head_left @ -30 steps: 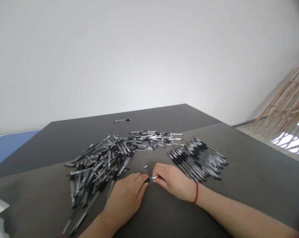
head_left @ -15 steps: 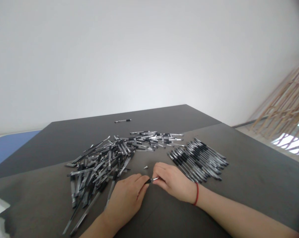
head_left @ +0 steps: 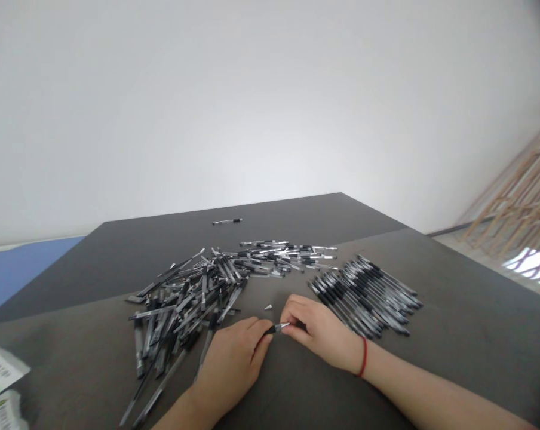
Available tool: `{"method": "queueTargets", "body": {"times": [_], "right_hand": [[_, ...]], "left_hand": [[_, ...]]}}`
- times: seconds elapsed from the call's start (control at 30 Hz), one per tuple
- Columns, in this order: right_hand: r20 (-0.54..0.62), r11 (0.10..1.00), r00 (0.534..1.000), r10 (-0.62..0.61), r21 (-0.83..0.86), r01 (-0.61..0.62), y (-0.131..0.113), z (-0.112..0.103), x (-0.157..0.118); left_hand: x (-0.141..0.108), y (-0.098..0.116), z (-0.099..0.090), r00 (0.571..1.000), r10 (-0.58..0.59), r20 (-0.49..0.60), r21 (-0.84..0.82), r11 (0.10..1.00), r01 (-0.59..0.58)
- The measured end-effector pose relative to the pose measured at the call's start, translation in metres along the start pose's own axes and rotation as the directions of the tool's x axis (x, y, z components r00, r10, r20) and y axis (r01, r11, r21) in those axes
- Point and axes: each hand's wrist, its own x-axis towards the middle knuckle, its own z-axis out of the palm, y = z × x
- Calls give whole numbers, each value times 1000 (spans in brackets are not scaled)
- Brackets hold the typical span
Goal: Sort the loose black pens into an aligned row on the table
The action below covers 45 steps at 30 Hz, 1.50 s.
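Observation:
My left hand (head_left: 236, 352) is closed around the barrel of a pen (head_left: 276, 328), with its black grip and silvery tip poking out to the right past my thumb and forefinger. Thumb and fingertips of my right hand (head_left: 317, 328) pinch at the tip end of this same pen. The rest of the pen is hidden inside my left hand. Just beyond my fingers, a small pale cone-shaped piece (head_left: 268, 307) lies on the dark table.
A messy pile of pens and pen parts (head_left: 193, 304) spreads at left and behind. To the right lies a row of pens (head_left: 364, 292) set side by side. One pen (head_left: 227, 221) sits alone farther back. Labelled packets (head_left: 1, 373) lie at the left edge.
The whole view has shifted slightly, moving everything a little right and down. Both hands keep hold of the pen, and slightly more of its tip shows between them.

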Motion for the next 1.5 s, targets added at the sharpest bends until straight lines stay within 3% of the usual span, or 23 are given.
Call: {"method": "queueTargets", "body": {"times": [0.27,0.7,0.83,1.03,1.17,1.33,1.5], "right_hand": [[-27,1000,1000,3,3,-3,0,0,0],[-59,994,995,84,74,-80,15,-19,1],[-57,994,993,105,34,-103,16,-13,2],[-58,991,998,15,-131,-23,12,2,4],[-50,989,999,0,-147,-7,16,-2,9],[-33,974,996,-78,-214,69,13,-16,56],[189,887,955,-230,-363,286,-17,4,136]], "left_hand": [[1,0,0,1000,-17,-5,-2,1000,17],[1,-1,-2,997,-59,-39,-47,997,57],[2,-2,-4,997,-66,-38,-56,996,64],[2,-1,-3,997,-61,-52,-50,997,59],[2,2,-4,997,-69,-35,-35,997,68],[2,6,-6,998,-65,-18,8,998,65],[2,9,-8,997,-73,-18,45,996,74]]}}
